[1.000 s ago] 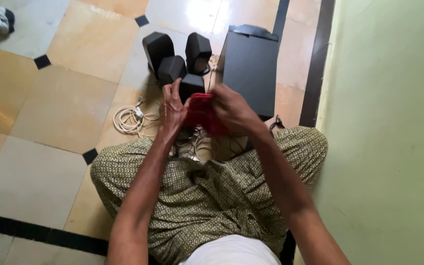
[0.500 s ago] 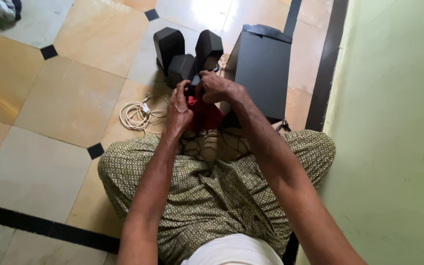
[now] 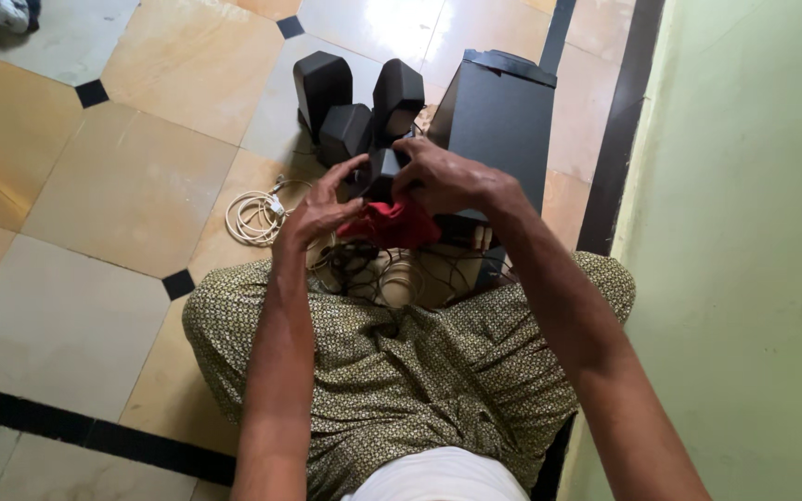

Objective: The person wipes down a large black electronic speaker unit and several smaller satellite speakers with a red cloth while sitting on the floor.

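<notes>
Right hand [image 3: 443,178] is clamped over a small black speaker [image 3: 382,173], fingers wrapped across its top, with a red cloth [image 3: 392,224] bunched up underneath it. Left hand [image 3: 319,206] is mostly spread, fingertips just touching the speaker's left side and the cloth's edge, not really gripping anything. All of this is held in the air just above the person's lap, in front of the crossed legs. The speaker looks like hard, smooth plastic, light enough for one hand, probably a bit slick, so I'd hold it by the flat sides rather than the front face. The cloth is soft and floppy, grab it anywhere. Counting outward: one speaker in hand, three more small black speakers [image 3: 345,130] clustered on the tiled floor [image 3: 122,186] right behind it, one big black box speaker [image 3: 498,125] just to their right, one coil of cream cable [image 3: 254,215] to the left, and dark wires [image 3: 392,269] tangled below the hands.
</notes>
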